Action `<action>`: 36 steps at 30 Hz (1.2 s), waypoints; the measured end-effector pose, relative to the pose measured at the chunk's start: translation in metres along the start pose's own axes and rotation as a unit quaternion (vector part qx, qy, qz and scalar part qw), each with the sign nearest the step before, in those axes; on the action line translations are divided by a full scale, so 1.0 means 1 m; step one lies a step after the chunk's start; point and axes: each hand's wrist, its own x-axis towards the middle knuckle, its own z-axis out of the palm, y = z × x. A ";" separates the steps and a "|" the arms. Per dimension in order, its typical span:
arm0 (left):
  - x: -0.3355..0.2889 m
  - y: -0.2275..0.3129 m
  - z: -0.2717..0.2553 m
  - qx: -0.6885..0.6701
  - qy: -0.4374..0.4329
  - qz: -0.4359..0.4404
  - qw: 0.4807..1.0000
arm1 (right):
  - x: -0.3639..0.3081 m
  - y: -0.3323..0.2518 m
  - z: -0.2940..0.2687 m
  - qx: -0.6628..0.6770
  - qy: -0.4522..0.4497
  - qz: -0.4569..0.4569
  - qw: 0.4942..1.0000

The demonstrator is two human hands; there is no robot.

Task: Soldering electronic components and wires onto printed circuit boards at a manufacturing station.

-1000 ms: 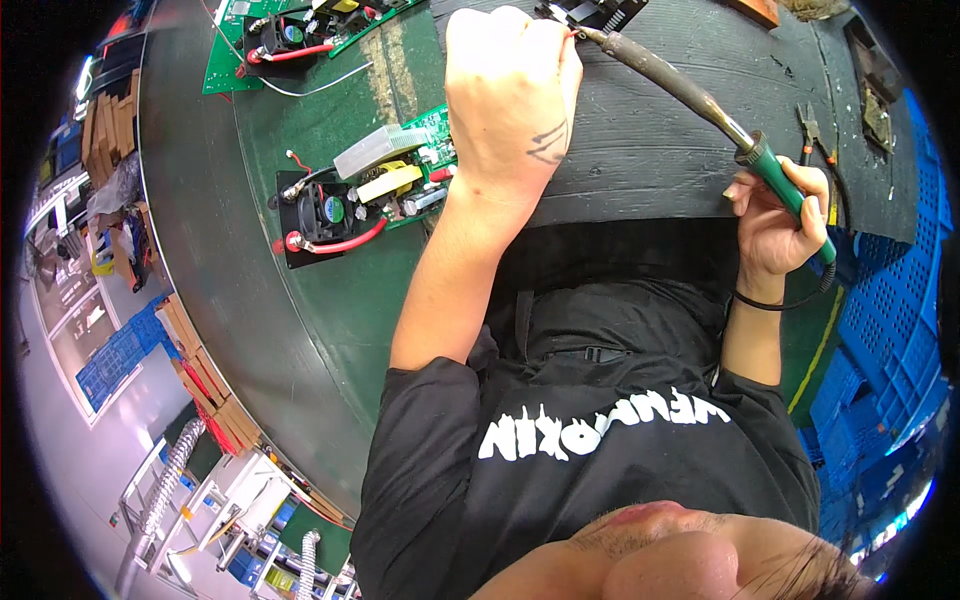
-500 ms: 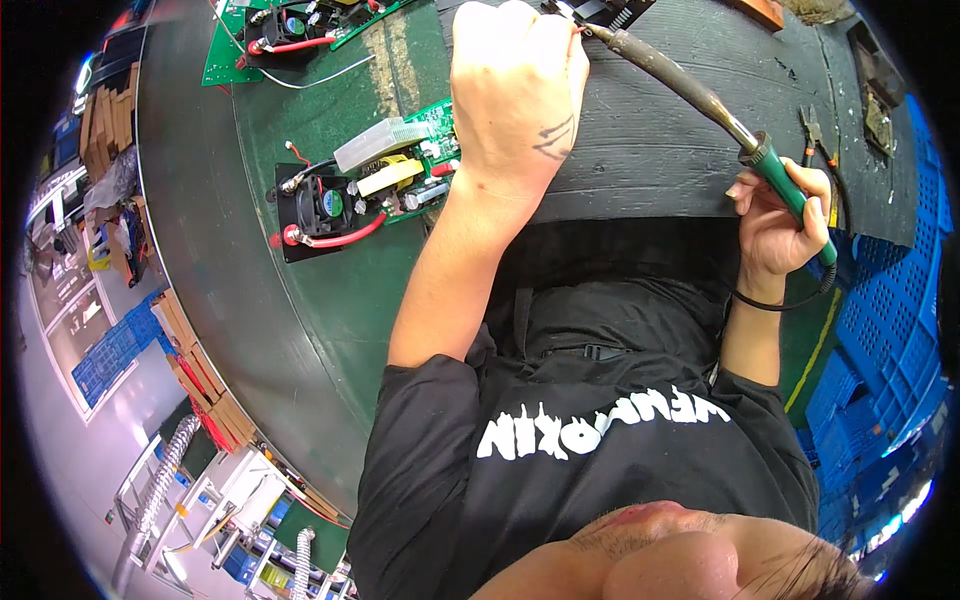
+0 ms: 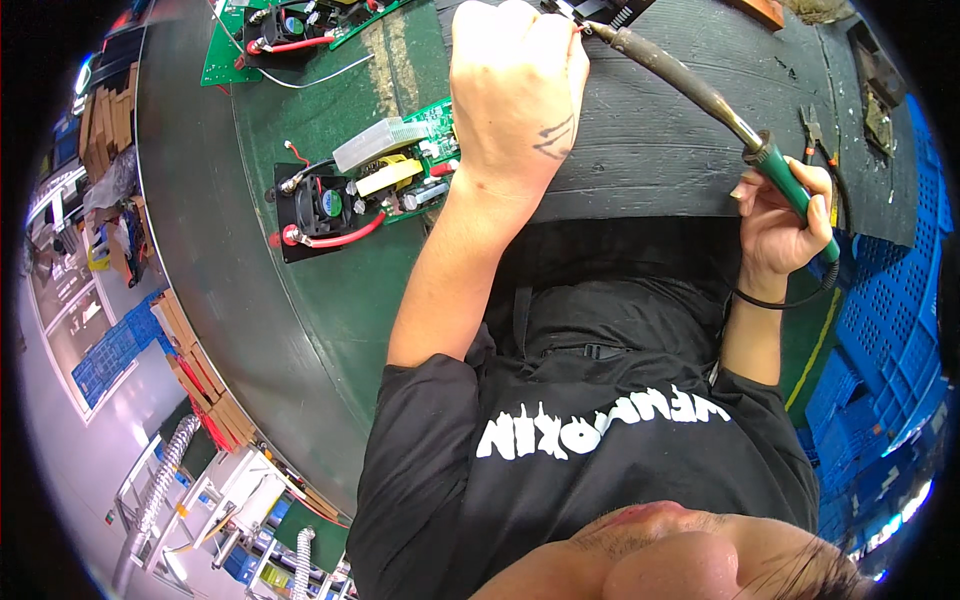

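My right hand [image 3: 785, 225] is closed around the green handle of a soldering iron [image 3: 690, 90], whose metal barrel slants up and left. The iron's tip is beside the fingers of my left hand [image 3: 515, 95], close to a black part [image 3: 615, 12] at the top edge. My left hand is a closed fist with its back toward me; its fingertips are hidden, and a thin reddish bit shows by them. Left of my wrist lies a green circuit board [image 3: 435, 130] with a black fan [image 3: 325, 205] and a red cable [image 3: 345, 238].
A second board with a fan [image 3: 290, 28] lies at the far left. Pliers [image 3: 812, 128] rest on the black bench top [image 3: 660, 170] at the right. Blue plastic crates [image 3: 890, 300] stand right of the bench. The iron's black cord [image 3: 760, 303] loops below my right hand.
The soldering iron and my right hand have shifted very slightly to the right, the tip with them. My left hand is almost still.
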 end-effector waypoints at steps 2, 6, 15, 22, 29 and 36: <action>0.000 0.001 -0.001 0.000 -0.001 -0.001 1.000 | -0.001 -0.001 0.000 0.009 0.027 0.004 1.000; -0.001 0.000 0.001 0.001 0.000 -0.001 1.000 | -0.001 0.000 -0.001 0.010 0.009 -0.001 1.000; -0.001 -0.004 0.004 0.010 0.011 0.018 1.000 | -0.001 0.001 -0.002 -0.009 -0.006 -0.003 1.000; 0.000 -0.003 0.005 0.012 0.013 0.019 1.000 | -0.001 0.003 -0.003 -0.024 -0.012 -0.012 1.000; -0.001 0.000 0.002 0.010 0.001 0.000 1.000 | -0.001 0.002 0.000 -0.038 -0.013 -0.011 0.999; -0.001 0.000 0.001 0.012 0.003 -0.001 1.000 | -0.001 0.001 0.004 -0.049 0.016 -0.005 0.999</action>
